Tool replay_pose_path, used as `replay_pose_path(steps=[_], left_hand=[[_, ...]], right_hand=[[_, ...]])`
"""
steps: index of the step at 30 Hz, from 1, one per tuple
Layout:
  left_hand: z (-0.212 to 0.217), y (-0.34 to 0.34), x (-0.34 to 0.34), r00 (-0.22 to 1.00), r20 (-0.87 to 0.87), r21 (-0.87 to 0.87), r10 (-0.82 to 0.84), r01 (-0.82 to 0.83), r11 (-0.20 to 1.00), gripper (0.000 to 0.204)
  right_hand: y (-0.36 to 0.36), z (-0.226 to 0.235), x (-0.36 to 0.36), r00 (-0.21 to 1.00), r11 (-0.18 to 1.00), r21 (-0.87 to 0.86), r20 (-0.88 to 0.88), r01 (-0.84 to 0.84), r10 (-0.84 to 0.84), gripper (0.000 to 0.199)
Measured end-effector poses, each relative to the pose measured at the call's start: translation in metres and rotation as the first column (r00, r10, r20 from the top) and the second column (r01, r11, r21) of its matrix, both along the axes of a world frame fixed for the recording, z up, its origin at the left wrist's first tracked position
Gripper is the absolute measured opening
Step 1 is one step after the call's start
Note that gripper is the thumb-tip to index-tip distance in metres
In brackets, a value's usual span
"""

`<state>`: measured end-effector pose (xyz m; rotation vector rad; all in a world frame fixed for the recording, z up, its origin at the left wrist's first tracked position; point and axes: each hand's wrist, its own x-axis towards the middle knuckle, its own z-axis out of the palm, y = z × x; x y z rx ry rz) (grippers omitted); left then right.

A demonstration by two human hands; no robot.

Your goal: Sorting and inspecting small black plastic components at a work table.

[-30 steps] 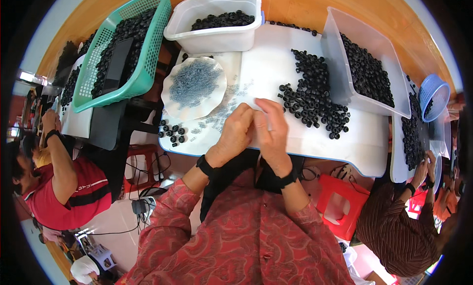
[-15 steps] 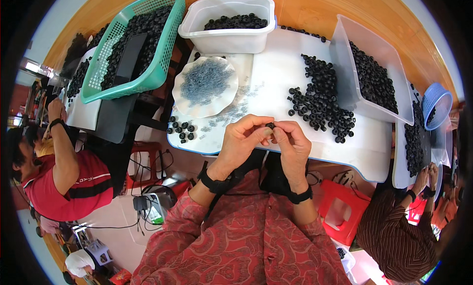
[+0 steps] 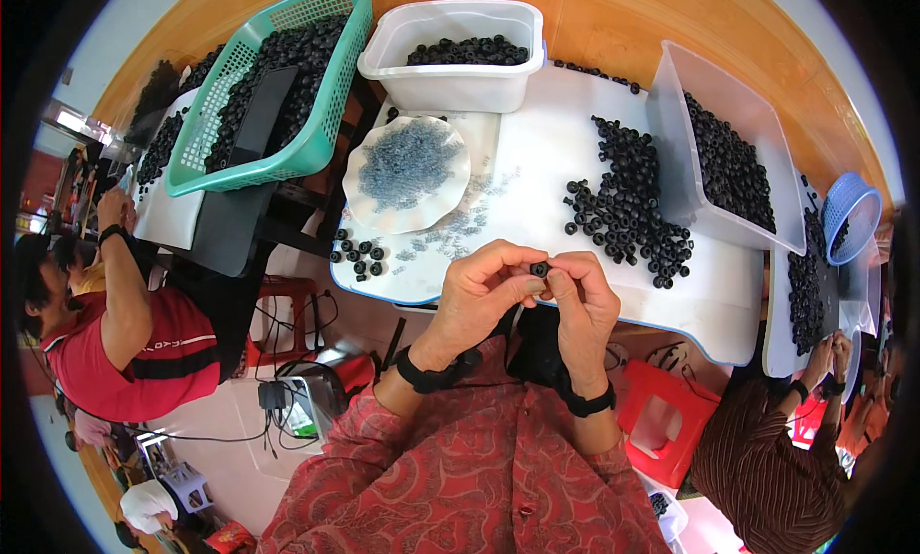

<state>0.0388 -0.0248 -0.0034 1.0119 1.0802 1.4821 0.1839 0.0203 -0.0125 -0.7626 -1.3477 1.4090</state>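
Observation:
My left hand (image 3: 479,295) and my right hand (image 3: 583,300) meet over the near edge of the white table (image 3: 537,151), fingertips pinched together on one small black ring part (image 3: 540,268). A heap of the same black rings (image 3: 628,209) lies just beyond my right hand. A shallow white dish of small clear bits (image 3: 407,171) sits beyond my left hand, with some clear bits scattered beside it. A small group of black rings (image 3: 359,255) rests at the table's near left corner.
A white tub (image 3: 455,70) and a clear bin (image 3: 733,166) hold more black rings. A green basket (image 3: 273,94) of them stands far left. A person in red (image 3: 125,324) sits at left, another person (image 3: 776,458) at lower right by a red stool (image 3: 666,429).
My hands drew back from the tabletop toward my body and came together, now pinching one black ring between the fingertips of both hands.

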Motion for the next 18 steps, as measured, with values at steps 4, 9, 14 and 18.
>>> replay_pose_path(steps=[4, 9, 14, 18], left_hand=[[-0.001, -0.002, 0.002, 0.999, 0.044, 0.036, 0.013, -0.014, 0.999, 0.024], [0.01, -0.004, 0.005, 0.993, -0.098, 0.114, 0.061, -0.05, 0.992, 0.022], [0.01, -0.01, 0.007, 0.984, -0.165, 0.109, 0.072, -0.054, 0.993, 0.02], [0.006, -0.015, 0.009, 0.987, -0.126, 0.044, 0.099, -0.094, 0.995, 0.012]], right_hand=[[-0.004, 0.009, 0.001, 1.0, 1.0, 0.011, -0.003, -0.004, 0.004, 0.007], [-0.006, 0.011, 0.002, 1.0, 0.999, 0.035, -0.01, -0.007, 0.007, 0.005], [-0.01, 0.009, 0.005, 1.0, 0.998, 0.056, 0.004, -0.016, 0.016, 0.01], [-0.014, 0.012, 0.007, 0.997, 0.998, -0.026, 0.053, -0.056, 0.058, 0.016]])
